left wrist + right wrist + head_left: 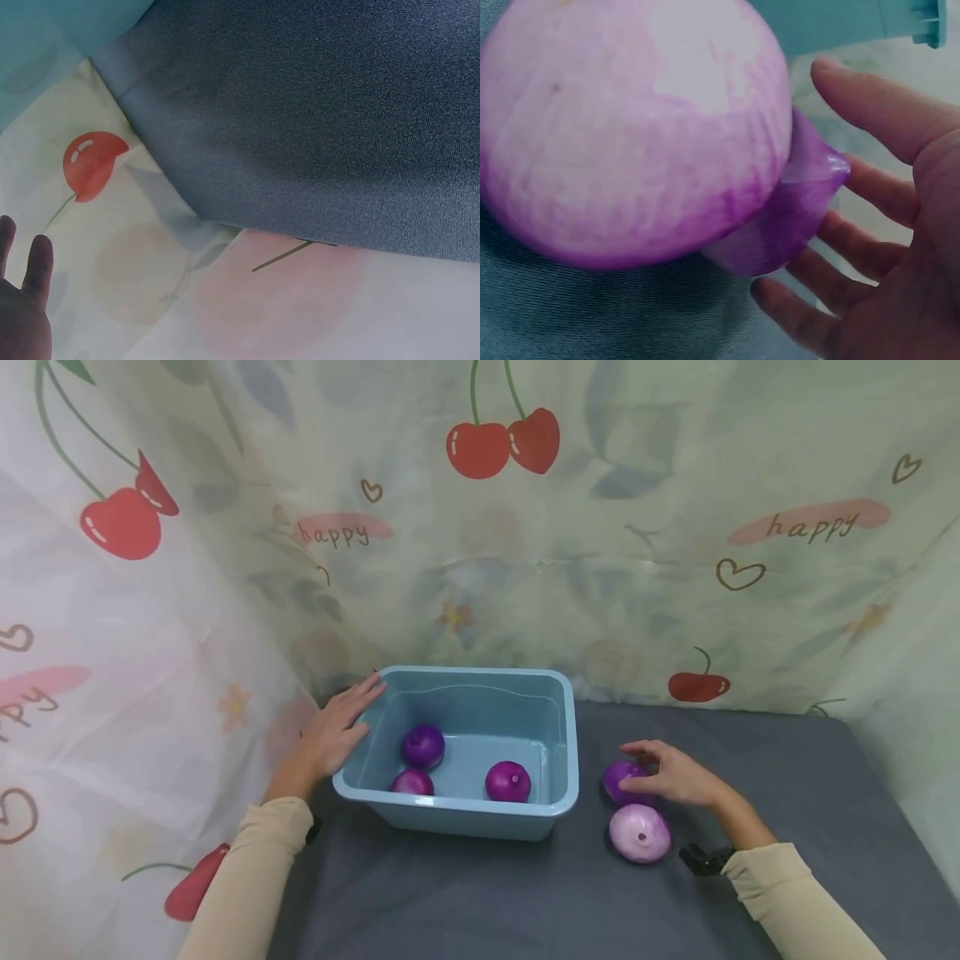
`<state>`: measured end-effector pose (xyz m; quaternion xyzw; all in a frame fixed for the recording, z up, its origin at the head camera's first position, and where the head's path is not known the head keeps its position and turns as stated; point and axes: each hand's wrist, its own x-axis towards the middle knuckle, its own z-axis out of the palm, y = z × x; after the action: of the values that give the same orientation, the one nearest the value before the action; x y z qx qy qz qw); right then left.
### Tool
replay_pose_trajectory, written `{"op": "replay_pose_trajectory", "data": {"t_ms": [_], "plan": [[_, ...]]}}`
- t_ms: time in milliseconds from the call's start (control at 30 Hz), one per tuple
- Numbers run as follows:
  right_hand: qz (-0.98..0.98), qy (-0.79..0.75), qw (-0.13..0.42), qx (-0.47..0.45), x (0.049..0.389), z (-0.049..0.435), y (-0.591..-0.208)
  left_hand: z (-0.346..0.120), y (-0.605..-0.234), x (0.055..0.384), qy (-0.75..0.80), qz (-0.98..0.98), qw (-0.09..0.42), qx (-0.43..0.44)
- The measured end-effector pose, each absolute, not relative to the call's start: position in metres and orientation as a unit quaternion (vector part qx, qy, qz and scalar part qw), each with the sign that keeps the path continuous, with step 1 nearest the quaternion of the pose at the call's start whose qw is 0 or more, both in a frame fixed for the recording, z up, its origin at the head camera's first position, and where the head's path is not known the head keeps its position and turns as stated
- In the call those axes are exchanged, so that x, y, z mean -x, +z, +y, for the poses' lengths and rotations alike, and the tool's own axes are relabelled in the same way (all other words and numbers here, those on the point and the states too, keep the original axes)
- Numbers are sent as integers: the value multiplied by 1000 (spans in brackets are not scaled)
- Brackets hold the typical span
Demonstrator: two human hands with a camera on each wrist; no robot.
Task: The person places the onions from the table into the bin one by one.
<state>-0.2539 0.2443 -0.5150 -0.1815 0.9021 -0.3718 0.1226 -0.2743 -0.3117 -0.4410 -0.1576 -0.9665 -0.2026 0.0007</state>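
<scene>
A light blue plastic basin point(465, 821) stands on the grey cloth with three purple onions inside: one at the back left point(423, 744), one at front left point(412, 782), one at front right point(507, 782). My left hand point(333, 731) rests on the basin's left rim, fingers extended. Right of the basin, a purple onion point(617, 783) lies behind a paler onion point(640, 833). Around the purple one reaches my right hand point(678, 775), fingers spread on the far side. In the right wrist view the thumb point(877, 101) is apart from that onion point(780, 225), partly hidden by the pale one.
Grey cloth point(765, 793) covers the table. A curtain point(540, 568) printed with cherries and hearts hangs close behind the basin, and another point(217, 643) hangs along the left side. Black straps point(705, 860) sit at the wrists.
</scene>
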Motion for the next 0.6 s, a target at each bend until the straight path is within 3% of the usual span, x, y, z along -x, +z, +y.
{"op": "replay_pose_trajectory", "data": {"t_ms": [600], "plan": [[907,-349,169,166,254,234,-518,-313,-444,275,-209,-963,16,168]]}}
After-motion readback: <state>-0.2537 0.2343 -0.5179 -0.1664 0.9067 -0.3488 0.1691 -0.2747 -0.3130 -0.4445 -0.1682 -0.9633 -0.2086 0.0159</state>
